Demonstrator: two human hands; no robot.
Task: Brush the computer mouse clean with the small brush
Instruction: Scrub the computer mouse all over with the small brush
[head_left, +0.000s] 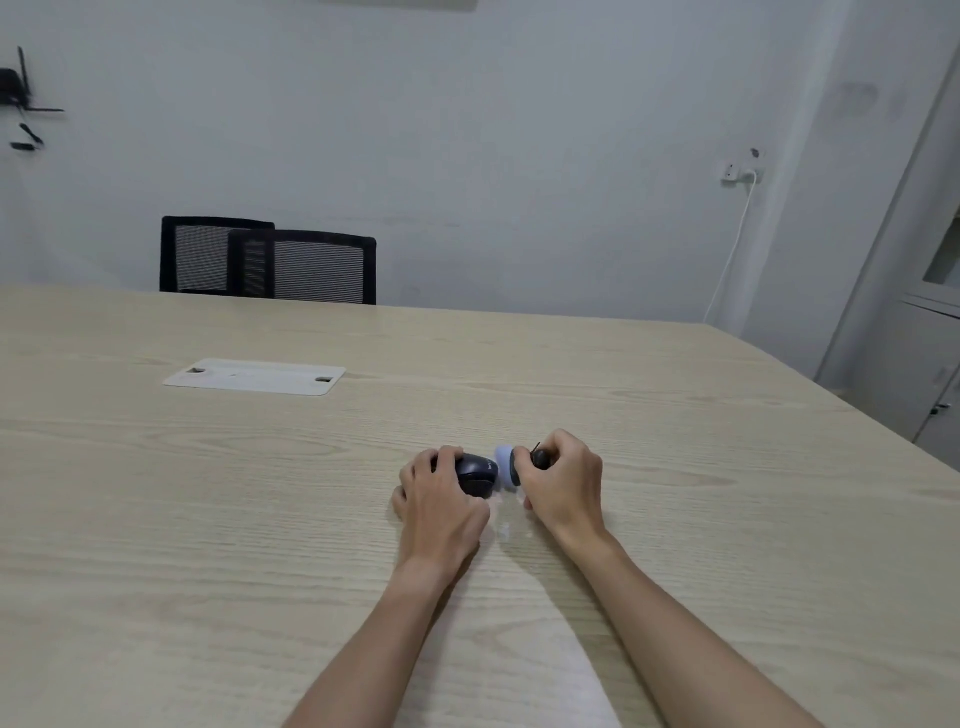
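Fingers of the left hand (440, 493) curl around a dark navy plastic computer mouse (475, 474) on the pale wooden tabletop (208, 519), lower centre of the frame. Right hand (563, 480) grips a small brush with pale lavender bristles (509, 467), its tip touching the mouse's right side.

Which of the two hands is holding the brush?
The right hand grips the small brush, its pale head toward the mouse. The left hand holds only the dark mouse on the table.
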